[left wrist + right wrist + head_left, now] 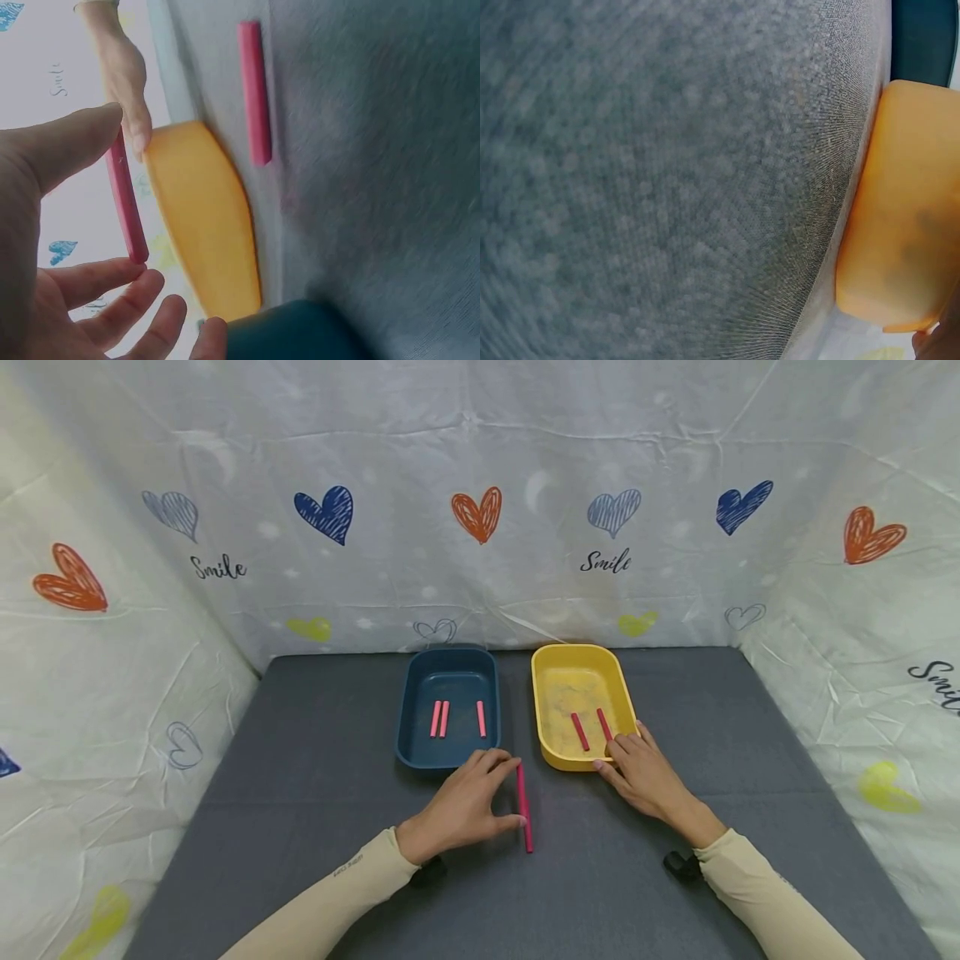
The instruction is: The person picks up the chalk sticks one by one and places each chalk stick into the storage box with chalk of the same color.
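My left hand (467, 802) holds a dark pink stick (127, 199) by its two ends, between thumb and fingertip, above the table. A second dark pink stick (256, 94) lies on the cloth below; in the head view the two nearly line up. My right hand (648, 777) grips the near right corner of the yellow tray (551, 727), thumb at the front wall and fingers over the rim. Inside that tray lie two dark pink sticks (580, 732). The blue tray (408, 718), just beyond my left hand, contains three lighter pink sticks (481, 719).
Both trays stand side by side at the back of the grey cloth-covered table (315, 777). A white curtain (390, 460) printed with hearts hangs behind and along both sides. Dark straps (681, 865) sit at the wrists.
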`<action>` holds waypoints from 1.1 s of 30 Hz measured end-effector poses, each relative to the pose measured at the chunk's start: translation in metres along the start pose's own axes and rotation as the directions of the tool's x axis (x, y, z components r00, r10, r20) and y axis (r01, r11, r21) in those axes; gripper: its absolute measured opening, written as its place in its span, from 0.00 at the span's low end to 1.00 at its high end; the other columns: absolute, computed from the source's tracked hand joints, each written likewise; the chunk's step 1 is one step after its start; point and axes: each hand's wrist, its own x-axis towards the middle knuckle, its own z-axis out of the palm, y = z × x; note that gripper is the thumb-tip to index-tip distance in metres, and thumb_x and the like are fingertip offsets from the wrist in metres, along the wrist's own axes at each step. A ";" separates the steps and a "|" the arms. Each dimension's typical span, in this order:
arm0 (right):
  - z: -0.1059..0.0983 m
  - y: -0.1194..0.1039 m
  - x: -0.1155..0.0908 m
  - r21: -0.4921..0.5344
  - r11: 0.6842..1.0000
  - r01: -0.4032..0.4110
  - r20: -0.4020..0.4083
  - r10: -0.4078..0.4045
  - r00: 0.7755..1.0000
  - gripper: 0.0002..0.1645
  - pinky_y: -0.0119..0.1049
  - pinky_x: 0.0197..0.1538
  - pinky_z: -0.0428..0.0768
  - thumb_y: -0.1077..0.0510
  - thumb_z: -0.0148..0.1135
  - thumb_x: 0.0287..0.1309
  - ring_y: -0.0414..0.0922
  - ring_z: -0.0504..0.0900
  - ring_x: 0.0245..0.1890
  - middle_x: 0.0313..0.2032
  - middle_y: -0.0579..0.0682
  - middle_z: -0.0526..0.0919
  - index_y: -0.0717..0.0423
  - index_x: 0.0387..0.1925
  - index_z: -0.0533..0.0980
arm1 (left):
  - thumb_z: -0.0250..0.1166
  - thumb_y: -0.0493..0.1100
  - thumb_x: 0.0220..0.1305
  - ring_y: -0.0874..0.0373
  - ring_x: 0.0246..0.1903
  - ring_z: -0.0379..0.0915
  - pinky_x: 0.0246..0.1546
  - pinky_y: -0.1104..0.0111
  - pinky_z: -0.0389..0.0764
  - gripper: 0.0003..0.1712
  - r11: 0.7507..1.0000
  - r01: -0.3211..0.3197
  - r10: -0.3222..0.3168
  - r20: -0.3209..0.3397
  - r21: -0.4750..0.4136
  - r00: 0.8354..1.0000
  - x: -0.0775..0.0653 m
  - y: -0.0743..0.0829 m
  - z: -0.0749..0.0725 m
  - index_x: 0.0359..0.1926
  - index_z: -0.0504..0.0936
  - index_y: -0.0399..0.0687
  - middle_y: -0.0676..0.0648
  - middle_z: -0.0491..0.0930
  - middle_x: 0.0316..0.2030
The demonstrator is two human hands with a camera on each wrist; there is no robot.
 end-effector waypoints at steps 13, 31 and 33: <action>0.001 0.000 0.000 -0.014 1.000 0.004 -0.014 -0.004 1.000 0.15 0.61 0.72 0.56 0.46 0.57 0.68 0.51 0.77 0.40 0.30 0.48 0.74 0.52 0.32 0.72 | 0.72 0.64 0.51 0.54 0.61 0.64 0.59 0.56 0.78 0.49 0.999 0.025 -0.026 -0.017 -0.045 1.000 0.012 0.004 -0.018 0.71 0.67 0.53 0.50 0.66 0.66; 0.002 0.000 0.000 -0.007 1.000 0.004 -0.019 -0.004 1.000 0.15 0.61 0.72 0.56 0.45 0.56 0.69 0.50 0.77 0.40 0.29 0.47 0.73 0.51 0.31 0.71 | 0.71 0.65 0.53 0.52 0.66 0.62 0.63 0.54 0.74 0.49 0.998 0.014 -0.018 -0.076 -0.053 0.997 0.040 -0.004 -0.038 0.71 0.66 0.52 0.49 0.66 0.66; 0.002 0.000 -0.001 -0.006 1.000 0.002 -0.019 -0.002 1.000 0.15 0.61 0.72 0.56 0.46 0.56 0.68 0.50 0.77 0.40 0.29 0.47 0.73 0.51 0.31 0.71 | 0.71 0.64 0.53 0.52 0.65 0.63 0.63 0.54 0.74 0.49 0.999 0.009 -0.013 -0.080 -0.053 0.997 0.043 -0.005 -0.040 0.71 0.66 0.51 0.49 0.66 0.66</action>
